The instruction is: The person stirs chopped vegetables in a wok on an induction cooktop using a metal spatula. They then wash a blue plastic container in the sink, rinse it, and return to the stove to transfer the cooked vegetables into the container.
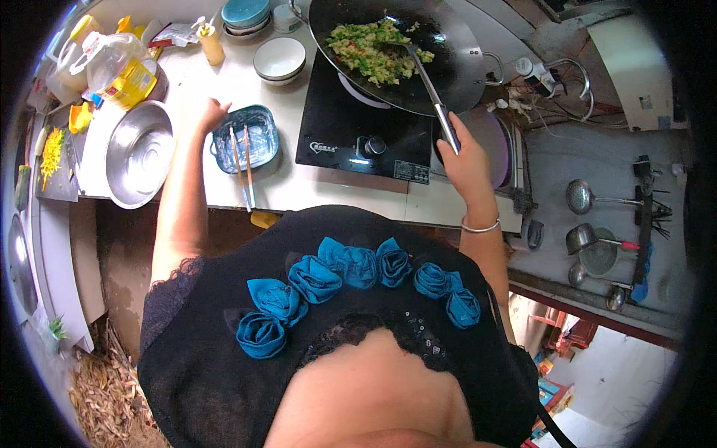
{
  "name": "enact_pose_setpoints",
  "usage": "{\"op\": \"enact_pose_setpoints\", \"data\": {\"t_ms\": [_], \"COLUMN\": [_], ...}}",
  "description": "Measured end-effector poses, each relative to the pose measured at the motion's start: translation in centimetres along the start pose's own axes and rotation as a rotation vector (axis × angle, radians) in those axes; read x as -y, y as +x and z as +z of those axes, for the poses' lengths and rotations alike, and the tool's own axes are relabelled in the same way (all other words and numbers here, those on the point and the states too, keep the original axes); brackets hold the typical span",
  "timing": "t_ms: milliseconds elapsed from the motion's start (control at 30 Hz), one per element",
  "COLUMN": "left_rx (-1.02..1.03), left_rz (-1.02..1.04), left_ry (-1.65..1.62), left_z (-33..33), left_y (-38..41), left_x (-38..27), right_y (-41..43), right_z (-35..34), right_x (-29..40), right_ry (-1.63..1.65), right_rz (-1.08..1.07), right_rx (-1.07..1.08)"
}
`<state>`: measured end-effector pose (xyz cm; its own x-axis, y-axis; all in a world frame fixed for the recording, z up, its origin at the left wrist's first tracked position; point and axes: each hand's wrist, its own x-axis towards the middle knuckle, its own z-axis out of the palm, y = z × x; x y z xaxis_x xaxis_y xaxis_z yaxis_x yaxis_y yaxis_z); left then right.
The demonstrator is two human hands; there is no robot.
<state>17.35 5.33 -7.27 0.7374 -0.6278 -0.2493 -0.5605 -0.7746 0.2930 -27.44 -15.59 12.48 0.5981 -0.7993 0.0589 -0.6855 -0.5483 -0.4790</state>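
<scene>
My right hand (466,154) grips the dark-ended handle of a metal spatula (430,84). The blade of the spatula rests in chopped, green-flecked food (369,50) inside a large wok (454,56). Beneath the wok is a black induction cooker (358,134) with a round knob. My left hand (210,116) is over the counter, beside the upper left corner of a blue square dish (260,120); its fingers are partly hidden and washed out by glare. Whitish residue coats the dish, and a pair of chopsticks (244,162) leans across its near rim.
A steel basin (140,159) overhangs the counter's front edge at left. Behind it are an oil jug (120,78) and a pump bottle (210,42). White bowls (279,59) stand near the cooker. Shredded yellow food (51,157) lies far left. Ladles (580,196) hang at right.
</scene>
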Motion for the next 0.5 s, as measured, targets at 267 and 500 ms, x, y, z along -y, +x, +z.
{"op": "enact_pose_setpoints", "data": {"t_ms": [267, 500], "left_rx": [0.341, 0.285], "left_rz": [-0.194, -0.316], "left_ry": [0.206, 0.069], "left_z": [2.5, 3.8], "left_y": [-9.0, -10.4], "left_x": [-4.8, -5.1], "right_y": [-1.3, -3.7], "right_z": [-0.2, -0.7], "right_x": [-2.5, -6.2], "right_ry": [0.344, 0.343], "right_rz": [0.036, 0.052], "right_rx": [-0.202, -0.404]}}
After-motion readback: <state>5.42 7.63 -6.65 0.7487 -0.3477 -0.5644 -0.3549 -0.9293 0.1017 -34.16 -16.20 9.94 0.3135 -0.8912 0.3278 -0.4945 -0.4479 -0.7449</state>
